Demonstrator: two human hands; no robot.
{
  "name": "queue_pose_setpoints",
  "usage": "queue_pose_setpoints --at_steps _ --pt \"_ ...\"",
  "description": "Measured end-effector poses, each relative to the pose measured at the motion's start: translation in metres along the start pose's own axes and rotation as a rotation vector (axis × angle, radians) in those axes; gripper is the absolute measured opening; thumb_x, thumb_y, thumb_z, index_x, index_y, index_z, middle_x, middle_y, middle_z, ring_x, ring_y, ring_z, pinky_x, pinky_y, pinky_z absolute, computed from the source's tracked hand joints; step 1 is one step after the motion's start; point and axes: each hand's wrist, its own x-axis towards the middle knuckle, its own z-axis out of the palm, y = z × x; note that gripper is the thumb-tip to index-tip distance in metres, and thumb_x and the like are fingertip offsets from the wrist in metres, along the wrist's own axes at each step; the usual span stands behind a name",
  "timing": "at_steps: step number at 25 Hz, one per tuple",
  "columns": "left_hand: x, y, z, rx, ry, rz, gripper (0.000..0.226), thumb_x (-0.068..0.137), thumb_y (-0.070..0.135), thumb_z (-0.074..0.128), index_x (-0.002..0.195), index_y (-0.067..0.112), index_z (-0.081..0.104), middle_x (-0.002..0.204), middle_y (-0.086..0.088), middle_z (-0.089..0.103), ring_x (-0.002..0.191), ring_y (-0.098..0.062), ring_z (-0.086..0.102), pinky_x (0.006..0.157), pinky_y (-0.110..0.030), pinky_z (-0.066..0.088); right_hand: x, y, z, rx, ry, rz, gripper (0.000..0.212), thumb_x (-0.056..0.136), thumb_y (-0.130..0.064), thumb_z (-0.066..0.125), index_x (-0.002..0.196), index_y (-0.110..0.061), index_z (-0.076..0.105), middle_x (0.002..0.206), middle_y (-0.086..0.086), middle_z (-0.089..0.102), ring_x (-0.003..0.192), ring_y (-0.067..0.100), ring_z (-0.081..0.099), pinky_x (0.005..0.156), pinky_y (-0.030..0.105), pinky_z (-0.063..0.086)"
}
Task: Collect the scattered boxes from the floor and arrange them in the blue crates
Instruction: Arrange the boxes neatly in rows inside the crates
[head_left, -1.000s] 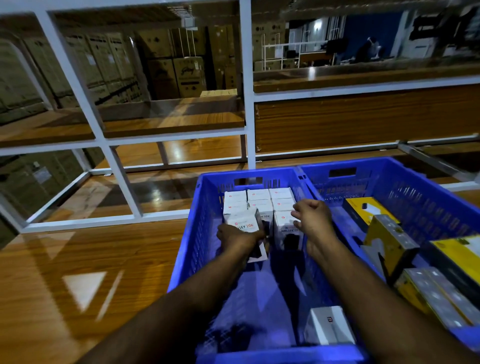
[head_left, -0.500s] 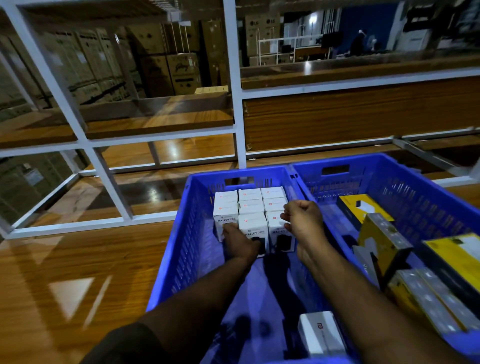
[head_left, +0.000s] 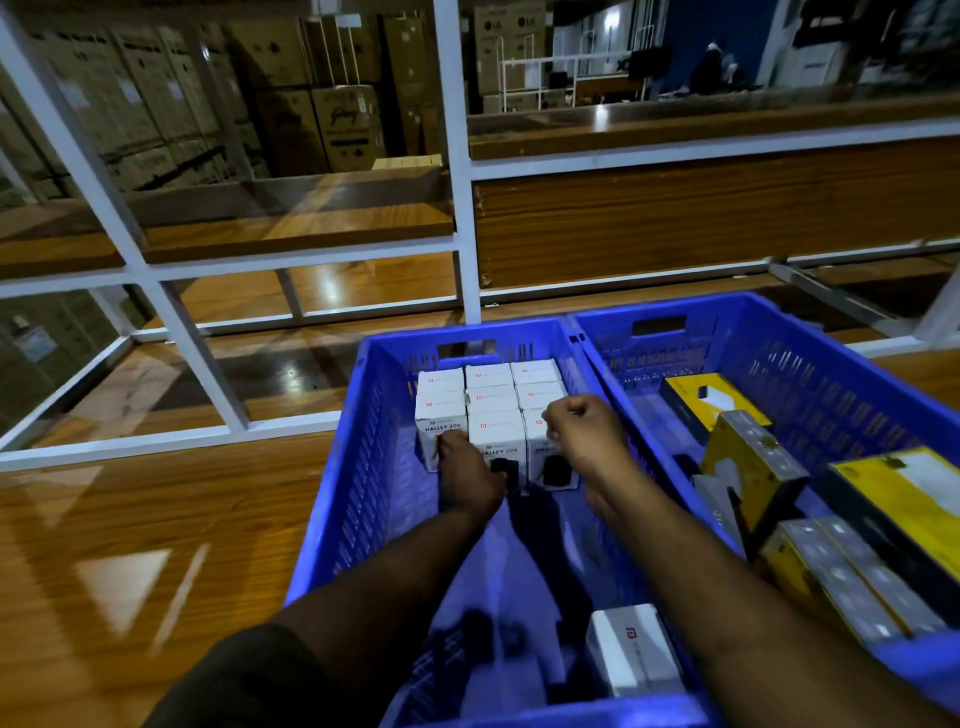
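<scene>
Two blue crates stand side by side on the wooden floor. The left crate (head_left: 332, 499) holds several white boxes (head_left: 488, 395) packed in rows against its far wall. My left hand (head_left: 467, 478) presses on the fronts of the left and middle front boxes, and its fingertips are hidden. My right hand (head_left: 582, 436) has its fingers curled over the top of the right front box (head_left: 540, 457). Another white box (head_left: 634, 649) lies loose at the crate's near end. The right crate (head_left: 831, 374) holds yellow and grey boxes (head_left: 748, 467) lying at angles.
A white metal shelf frame (head_left: 457, 208) with wooden shelves stands just beyond the crates. Glossy wooden floor (head_left: 130, 519) stretches to the left. Stacked cardboard cartons (head_left: 343, 124) fill the dim background.
A second ago my left hand held a white box tilted in front of the rows. That box now stands upright in the front row, and both hands stay against that row.
</scene>
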Motion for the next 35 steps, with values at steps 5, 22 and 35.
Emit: queue_pose_setpoints --at_steps 5,22,35 --pt "-0.008 0.025 -0.027 0.238 -0.115 -0.160 0.081 0.074 0.020 0.083 0.134 0.000 0.033 0.142 -0.017 0.046 0.133 -0.034 0.047 0.104 -0.044 0.046 -0.021 0.000 -0.011 -0.736 -0.335 -0.032 0.027 0.082 -0.034 0.063 0.065 -0.015 0.055 0.071 0.005 0.061 0.069 0.019 0.057 0.065 0.029 0.044" --pt "-0.021 0.028 -0.093 -0.245 -0.230 -0.172 0.067 0.082 0.009 0.078 0.138 0.004 0.042 0.126 -0.009 0.059 0.109 -0.025 0.060 0.086 -0.035 0.052 -0.104 -0.021 -0.018 -1.488 -0.955 0.017 0.042 0.079 -0.029 0.074 0.115 -0.009 0.069 0.106 0.008 0.071 0.076 0.022 0.061 0.061 0.027 0.045" --pt "-0.025 0.039 -0.110 -0.744 -0.193 -0.329 0.019 0.096 0.025 0.065 0.104 0.008 0.065 0.083 -0.008 0.068 0.062 -0.017 0.061 0.044 -0.022 0.052 -0.025 -0.031 0.018 0.060 -0.224 0.235 0.004 0.080 -0.010 0.065 0.080 -0.006 0.064 0.062 0.007 0.062 0.054 0.021 0.056 0.055 0.029 0.046"
